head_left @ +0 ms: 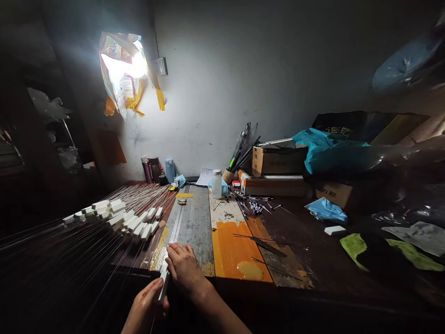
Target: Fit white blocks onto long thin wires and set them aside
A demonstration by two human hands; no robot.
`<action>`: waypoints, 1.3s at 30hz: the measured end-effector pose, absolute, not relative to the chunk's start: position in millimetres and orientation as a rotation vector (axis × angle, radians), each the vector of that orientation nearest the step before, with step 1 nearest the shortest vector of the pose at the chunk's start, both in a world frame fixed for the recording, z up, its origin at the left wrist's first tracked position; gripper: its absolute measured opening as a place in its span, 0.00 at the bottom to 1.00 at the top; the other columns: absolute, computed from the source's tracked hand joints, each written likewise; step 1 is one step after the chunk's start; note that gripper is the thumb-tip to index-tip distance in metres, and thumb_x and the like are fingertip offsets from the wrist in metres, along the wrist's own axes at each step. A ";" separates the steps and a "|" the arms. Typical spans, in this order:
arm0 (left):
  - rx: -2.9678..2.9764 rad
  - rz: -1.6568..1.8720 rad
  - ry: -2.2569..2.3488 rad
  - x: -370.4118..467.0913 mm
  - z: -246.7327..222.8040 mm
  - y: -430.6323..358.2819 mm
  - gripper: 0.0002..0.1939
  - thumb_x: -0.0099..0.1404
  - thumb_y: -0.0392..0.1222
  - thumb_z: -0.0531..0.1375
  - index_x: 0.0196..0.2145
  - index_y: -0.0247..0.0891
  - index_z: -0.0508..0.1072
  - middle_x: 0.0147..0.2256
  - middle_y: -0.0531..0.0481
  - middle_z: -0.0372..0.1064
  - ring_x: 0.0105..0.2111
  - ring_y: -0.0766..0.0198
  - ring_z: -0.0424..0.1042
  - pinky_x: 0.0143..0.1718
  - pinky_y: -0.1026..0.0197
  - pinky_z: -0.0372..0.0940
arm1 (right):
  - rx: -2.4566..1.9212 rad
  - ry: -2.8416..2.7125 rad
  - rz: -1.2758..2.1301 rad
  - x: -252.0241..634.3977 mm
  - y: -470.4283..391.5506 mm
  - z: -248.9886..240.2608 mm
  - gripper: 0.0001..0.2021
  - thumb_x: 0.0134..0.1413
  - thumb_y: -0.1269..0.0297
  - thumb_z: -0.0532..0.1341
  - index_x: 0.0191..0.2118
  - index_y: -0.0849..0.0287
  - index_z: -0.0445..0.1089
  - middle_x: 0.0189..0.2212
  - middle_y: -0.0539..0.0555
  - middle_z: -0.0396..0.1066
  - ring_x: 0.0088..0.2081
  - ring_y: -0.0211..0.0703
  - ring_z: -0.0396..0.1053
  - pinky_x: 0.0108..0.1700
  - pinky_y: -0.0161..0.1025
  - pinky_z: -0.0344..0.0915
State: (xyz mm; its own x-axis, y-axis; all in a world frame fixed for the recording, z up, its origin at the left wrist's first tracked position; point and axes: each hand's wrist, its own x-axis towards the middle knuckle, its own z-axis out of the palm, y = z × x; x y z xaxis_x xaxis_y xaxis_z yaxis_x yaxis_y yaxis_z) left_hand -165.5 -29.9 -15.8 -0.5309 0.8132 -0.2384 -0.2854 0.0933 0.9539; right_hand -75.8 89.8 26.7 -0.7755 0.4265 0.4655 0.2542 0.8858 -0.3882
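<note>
My left hand (149,296) is closed around a small white rectangular block (163,286), held tilted at the front edge of the bench. A thin wire or thread seems to hang from the block's lower end. Just beyond the block, my right hand (185,268) has its fingers curled down onto the pale strip (176,223) that runs along the grey board (194,218). What its fingertips pinch, if anything, is hidden. To the left lies a pile of similar white blocks (120,218) with many long thin wires or threads fanning out.
An orange-covered panel (229,246) bears a puddle of glue-like liquid (250,270), a dark flat blade (269,247) and thin rods. Behind stand a white bottle (216,184), flasks (169,170) and cardboard boxes (278,159). A blue mask (326,211) lies right. A bright lamp (125,67) hangs upper left.
</note>
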 end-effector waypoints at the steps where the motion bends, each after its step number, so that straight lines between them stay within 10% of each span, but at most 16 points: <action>1: 0.538 1.593 1.494 -165.1 -15.3 -29.6 0.23 0.48 0.60 0.65 0.25 0.35 0.73 0.14 0.53 0.67 0.15 0.67 0.62 0.19 0.65 0.57 | -0.493 -2.492 0.414 -76.4 89.9 25.7 0.10 0.61 0.68 0.55 0.48 0.58 0.68 0.51 0.57 0.70 0.55 0.48 0.64 0.57 0.50 0.57; 9: 0.535 1.647 1.429 -164.1 -14.2 -29.4 0.25 0.47 0.59 0.67 0.33 0.34 0.73 0.15 0.53 0.69 0.16 0.66 0.64 0.21 0.65 0.58 | -0.444 -2.449 0.432 -75.8 89.7 22.2 0.11 0.60 0.70 0.55 0.47 0.57 0.70 0.50 0.56 0.73 0.55 0.53 0.65 0.56 0.57 0.58; 24: 0.808 1.429 1.585 -187.9 36.1 -128.7 0.20 0.53 0.50 0.67 0.39 0.35 0.75 0.27 0.53 0.70 0.28 0.65 0.67 0.33 0.62 0.61 | -0.204 -2.187 0.766 56.0 22.5 56.9 0.16 0.62 0.72 0.54 0.54 0.55 0.66 0.46 0.56 0.72 0.47 0.45 0.71 0.49 0.41 0.70; 39: 0.645 1.374 1.469 -289.5 43.5 -141.9 0.16 0.61 0.50 0.61 0.39 0.34 0.70 0.32 0.48 0.72 0.27 0.67 0.71 0.31 0.63 0.64 | -0.472 -2.361 0.967 14.7 4.9 43.2 0.15 0.60 0.55 0.57 0.52 0.49 0.68 0.37 0.52 0.77 0.35 0.43 0.76 0.44 0.39 0.74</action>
State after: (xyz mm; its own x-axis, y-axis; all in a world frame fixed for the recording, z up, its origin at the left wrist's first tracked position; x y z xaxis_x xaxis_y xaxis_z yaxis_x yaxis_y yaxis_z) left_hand -289.5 -141.9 43.5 -0.3740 0.8794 -0.2948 -0.2353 0.2175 0.9473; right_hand 14.7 4.9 43.2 -0.7928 0.5005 0.3478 0.1129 0.6813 -0.7232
